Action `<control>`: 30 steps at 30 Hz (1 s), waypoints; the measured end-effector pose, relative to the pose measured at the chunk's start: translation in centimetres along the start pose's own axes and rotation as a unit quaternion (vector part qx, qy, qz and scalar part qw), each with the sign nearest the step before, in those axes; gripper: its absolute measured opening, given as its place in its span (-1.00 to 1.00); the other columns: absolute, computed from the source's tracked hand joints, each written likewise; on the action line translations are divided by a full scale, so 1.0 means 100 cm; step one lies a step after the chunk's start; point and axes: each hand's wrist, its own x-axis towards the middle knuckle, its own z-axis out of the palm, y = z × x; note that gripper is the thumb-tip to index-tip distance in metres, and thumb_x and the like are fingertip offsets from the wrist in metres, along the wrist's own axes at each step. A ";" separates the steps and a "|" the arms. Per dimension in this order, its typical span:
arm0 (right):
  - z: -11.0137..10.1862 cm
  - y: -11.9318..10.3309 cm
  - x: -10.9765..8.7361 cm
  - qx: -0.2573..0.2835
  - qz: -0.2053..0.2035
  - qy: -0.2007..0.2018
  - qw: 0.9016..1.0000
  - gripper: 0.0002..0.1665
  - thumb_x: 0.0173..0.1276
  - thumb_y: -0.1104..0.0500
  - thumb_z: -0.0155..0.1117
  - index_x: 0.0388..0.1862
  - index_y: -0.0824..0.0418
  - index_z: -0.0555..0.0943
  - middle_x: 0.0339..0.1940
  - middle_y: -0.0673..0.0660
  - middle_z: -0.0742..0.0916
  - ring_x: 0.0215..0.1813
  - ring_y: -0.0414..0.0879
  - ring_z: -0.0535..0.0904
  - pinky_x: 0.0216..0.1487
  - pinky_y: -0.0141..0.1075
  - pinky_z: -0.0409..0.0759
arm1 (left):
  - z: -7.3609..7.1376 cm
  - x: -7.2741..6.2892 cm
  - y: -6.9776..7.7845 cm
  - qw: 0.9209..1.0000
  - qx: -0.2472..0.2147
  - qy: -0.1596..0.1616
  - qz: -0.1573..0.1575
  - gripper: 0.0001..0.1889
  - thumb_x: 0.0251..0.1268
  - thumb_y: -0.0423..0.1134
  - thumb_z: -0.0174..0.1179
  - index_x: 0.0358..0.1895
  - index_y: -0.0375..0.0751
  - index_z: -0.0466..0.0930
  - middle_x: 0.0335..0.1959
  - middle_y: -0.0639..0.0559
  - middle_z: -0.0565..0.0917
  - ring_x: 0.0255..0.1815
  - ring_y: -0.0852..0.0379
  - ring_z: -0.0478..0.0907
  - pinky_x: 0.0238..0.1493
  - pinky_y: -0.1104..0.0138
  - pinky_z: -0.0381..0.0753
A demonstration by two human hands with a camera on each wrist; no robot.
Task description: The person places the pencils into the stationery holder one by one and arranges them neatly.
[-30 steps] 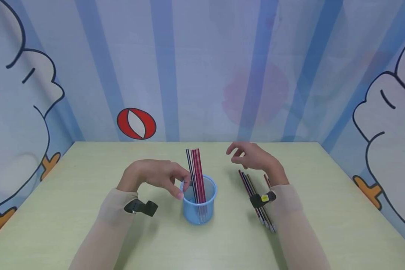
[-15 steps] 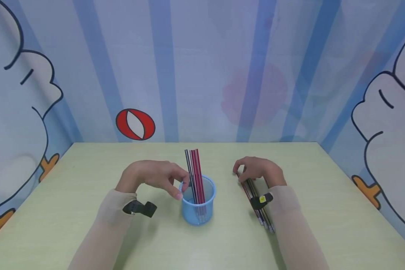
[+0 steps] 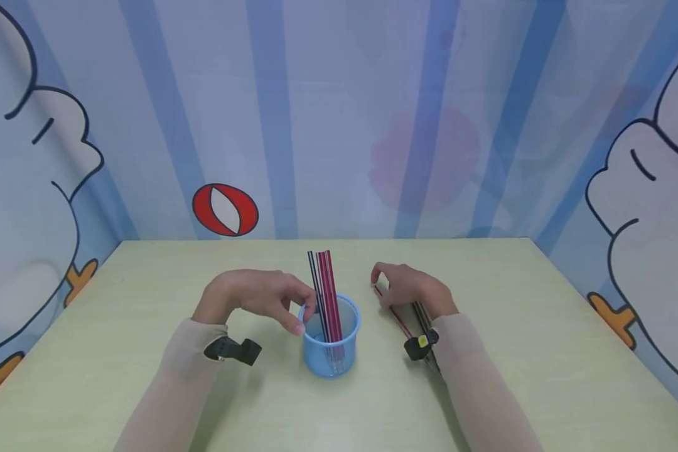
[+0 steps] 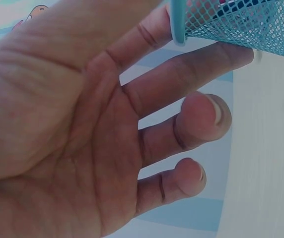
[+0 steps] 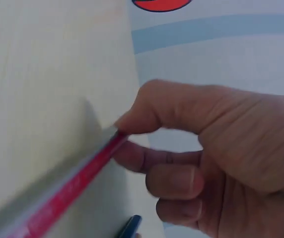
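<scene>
A blue mesh pencil cup (image 3: 330,361) stands upright on the table, with several red and dark pencils (image 3: 330,295) leaning in it. My left hand (image 3: 257,294) grips its left rim; in the left wrist view, one finger reaches inside the mesh wall (image 4: 276,25) and another lies along the outside. To the right of the cup, my right hand (image 3: 409,289) pinches the end of a red pencil (image 5: 72,188) between thumb and index finger. Other pencils (image 3: 422,317) lie under the right wrist, partly hidden; one dark blue end (image 5: 130,226) shows in the right wrist view.
The pale yellow table (image 3: 164,282) ends at a blue striped backdrop (image 3: 339,125) with a red-and-white ball printed on it (image 3: 225,209). Printed cartoon panels border both sides. Dark straps with small cameras (image 3: 233,349) sit on both wrists.
My right hand came down onto the loose pencils, took one red pencil by its far end and drew it left, away from the others. The left hand stayed at the cup's rim.
</scene>
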 end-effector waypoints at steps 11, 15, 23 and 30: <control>-0.042 -0.019 -0.031 0.293 -0.191 0.097 0.932 -0.49 0.36 0.33 0.23 0.22 0.12 0.32 -0.36 0.29 0.63 -0.34 0.03 0.48 -0.27 -0.22 0.44 | -0.001 0.001 0.001 1.000 0.011 -0.004 0.000 -0.82 0.24 -0.17 0.42 -0.24 -0.04 0.59 -0.33 0.13 0.56 -0.47 0.18 0.41 -0.31 0.28 0.37; -0.055 -0.037 -0.049 0.329 -0.241 0.180 0.895 -0.49 0.36 0.35 0.24 0.21 0.10 0.32 -0.33 0.22 0.63 -0.34 0.01 0.60 -0.22 -0.26 0.54 | -0.001 0.001 0.000 1.000 0.012 -0.005 0.001 -0.82 0.23 -0.15 0.42 -0.24 -0.03 0.59 -0.32 0.13 0.56 -0.45 0.17 0.42 -0.30 0.27 0.38; -0.058 -0.065 -0.061 0.373 -0.283 0.313 0.826 -0.47 0.34 0.39 0.27 0.17 0.06 0.32 -0.38 0.13 0.65 -0.53 -0.06 0.57 -0.41 -0.33 0.43 | -0.001 0.001 -0.001 1.000 0.004 -0.003 -0.001 -0.82 0.24 -0.15 0.41 -0.24 -0.03 0.58 -0.29 0.10 0.58 -0.34 0.06 0.47 -0.26 0.25 0.42; -0.042 -0.077 -0.048 0.264 -0.257 0.297 0.881 -0.46 0.33 0.35 0.26 0.21 0.10 0.31 -0.35 0.15 0.68 -0.58 -0.01 0.47 -0.46 -0.29 0.44 | -0.001 0.000 0.001 1.000 0.002 -0.005 -0.010 -0.84 0.25 -0.16 0.40 -0.23 -0.03 0.58 -0.28 0.10 0.59 -0.33 0.08 0.48 -0.23 0.24 0.44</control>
